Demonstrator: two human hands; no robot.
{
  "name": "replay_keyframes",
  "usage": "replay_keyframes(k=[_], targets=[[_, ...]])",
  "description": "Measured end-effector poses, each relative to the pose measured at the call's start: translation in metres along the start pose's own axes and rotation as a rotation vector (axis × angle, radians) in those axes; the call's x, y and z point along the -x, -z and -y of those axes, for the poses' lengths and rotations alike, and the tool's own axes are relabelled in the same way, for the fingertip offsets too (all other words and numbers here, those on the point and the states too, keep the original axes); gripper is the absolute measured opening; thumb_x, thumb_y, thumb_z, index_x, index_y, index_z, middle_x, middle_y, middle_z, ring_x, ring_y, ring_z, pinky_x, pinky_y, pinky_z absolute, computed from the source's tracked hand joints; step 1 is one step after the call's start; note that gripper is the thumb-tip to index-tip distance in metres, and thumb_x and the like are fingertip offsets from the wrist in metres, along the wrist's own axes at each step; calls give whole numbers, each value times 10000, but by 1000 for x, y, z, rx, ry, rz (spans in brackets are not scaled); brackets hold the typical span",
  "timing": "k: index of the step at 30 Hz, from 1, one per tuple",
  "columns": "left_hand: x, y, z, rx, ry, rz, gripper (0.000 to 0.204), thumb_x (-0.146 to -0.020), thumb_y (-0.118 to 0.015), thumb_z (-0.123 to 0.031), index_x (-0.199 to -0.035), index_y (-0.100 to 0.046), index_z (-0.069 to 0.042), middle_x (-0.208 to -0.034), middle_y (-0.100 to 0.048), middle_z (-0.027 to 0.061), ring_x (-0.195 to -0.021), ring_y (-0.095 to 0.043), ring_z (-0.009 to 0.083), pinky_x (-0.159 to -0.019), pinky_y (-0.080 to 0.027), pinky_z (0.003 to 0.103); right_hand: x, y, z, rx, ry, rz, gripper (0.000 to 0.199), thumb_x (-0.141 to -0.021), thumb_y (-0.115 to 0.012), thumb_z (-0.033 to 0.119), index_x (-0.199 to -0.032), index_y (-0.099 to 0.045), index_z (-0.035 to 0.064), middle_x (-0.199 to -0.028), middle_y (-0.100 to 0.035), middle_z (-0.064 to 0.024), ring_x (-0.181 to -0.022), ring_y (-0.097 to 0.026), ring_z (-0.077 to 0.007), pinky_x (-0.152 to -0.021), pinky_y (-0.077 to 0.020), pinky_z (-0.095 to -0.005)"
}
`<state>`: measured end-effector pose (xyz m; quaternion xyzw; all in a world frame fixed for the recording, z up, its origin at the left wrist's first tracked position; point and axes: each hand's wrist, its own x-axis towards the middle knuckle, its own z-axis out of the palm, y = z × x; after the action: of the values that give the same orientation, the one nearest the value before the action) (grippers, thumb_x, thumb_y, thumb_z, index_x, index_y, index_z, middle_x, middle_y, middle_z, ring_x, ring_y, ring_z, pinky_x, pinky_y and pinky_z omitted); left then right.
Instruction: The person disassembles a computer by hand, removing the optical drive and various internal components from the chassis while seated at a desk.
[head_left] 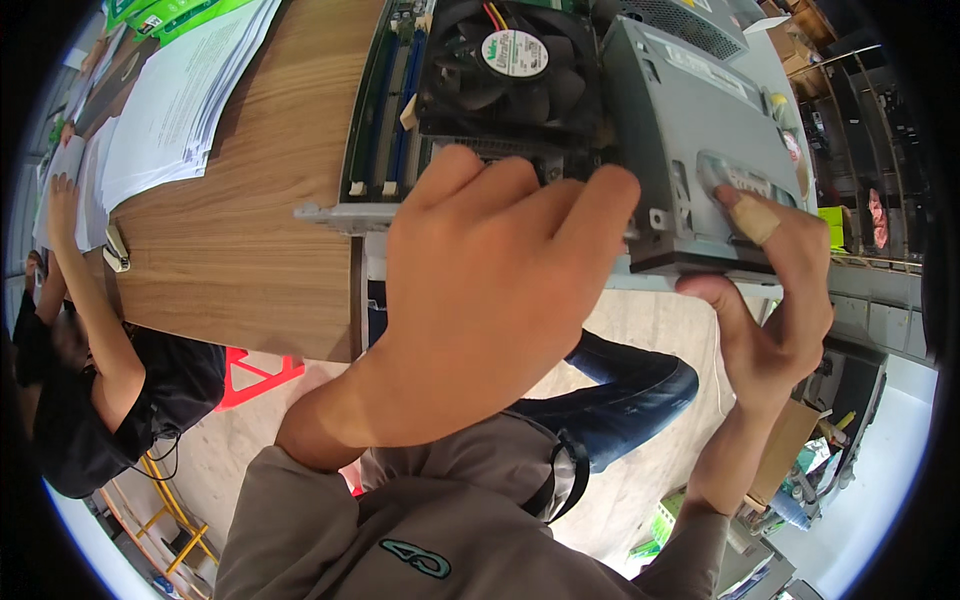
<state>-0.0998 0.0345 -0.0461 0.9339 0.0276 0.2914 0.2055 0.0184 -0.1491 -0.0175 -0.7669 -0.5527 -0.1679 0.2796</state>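
An opened desktop computer case (345, 216) lies on the table in front of me. Inside it sits a black cooling fan (555, 90) with a round white label. Long blue memory slots (405, 110) run along the board to its left. My left hand (480, 290) is curled over the case's near edge, just below the fan; its fingertips and anything in them are hidden. To the right is a silver metal box with a dark front, which looks like an optical drive (680, 130). My right hand (785, 280) grips its near right corner, thumb at the front edge and bandaged index finger on top.
Stacked papers (180, 120) and a stapler (117, 250) lie on the wooden table (270, 200) at left. Another person's arm (100, 310) reaches onto papers there. A perforated metal unit (680, 28) sits behind the drive. A red stool (260, 377) stands below the table.
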Motion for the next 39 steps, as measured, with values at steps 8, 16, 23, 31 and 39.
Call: replay_keyframes(k=[8,16,23,31,39], targets=[[0,-3,-3,34,43,-77,275,-721,-731,-102,-994,-703,-77,-752,-679,-21,-580,-518,146,-611,-306,321,-10,1,2,-26,-41,2,450,-636,-817,223,-994,-679,-12,-968,-707,-145,-881,-621,-320,-786,-466,-404],[10,-11,8,-104,-65,-145,174,-819,-638,-190,-965,-706,-124,-706,-656,-106,-551,-454,33,-626,-194,286,-9,5,13,95,-217,118,197,-857,-727,238,-975,-622,121,-979,-716,-67,-889,-617,-254,-794,-497,-412],[9,-29,5,-34,-4,-352,129,-890,-639,-263,-859,-709,-160,-671,-704,-67,-523,-523,18,-685,-222,284,-5,9,14,130,-304,173,134,-908,-677,249,-980,-603,163,-1004,-723,-55,-899,-600,-234,-806,-487,-426],[21,-34,-1,39,40,-382,57,-801,-661,-230,-844,-680,-198,-708,-715,-72,-542,-517,52,-728,-271,285,6,15,-8,3,-143,182,836,-776,-800,374,-1455,-433,50,-900,-701,-140,-935,-565,-279,-916,-412,-456],[11,-4,-1,60,12,18,170,-822,-617,-23,-971,-545,-62,-671,-706,4,-579,-531,78,-734,-325,273,5,30,-17,-90,-188,242,939,-741,-834,302,-1484,-345,1,-991,-709,-232,-1049,-619,-324,-951,-445,-447]])
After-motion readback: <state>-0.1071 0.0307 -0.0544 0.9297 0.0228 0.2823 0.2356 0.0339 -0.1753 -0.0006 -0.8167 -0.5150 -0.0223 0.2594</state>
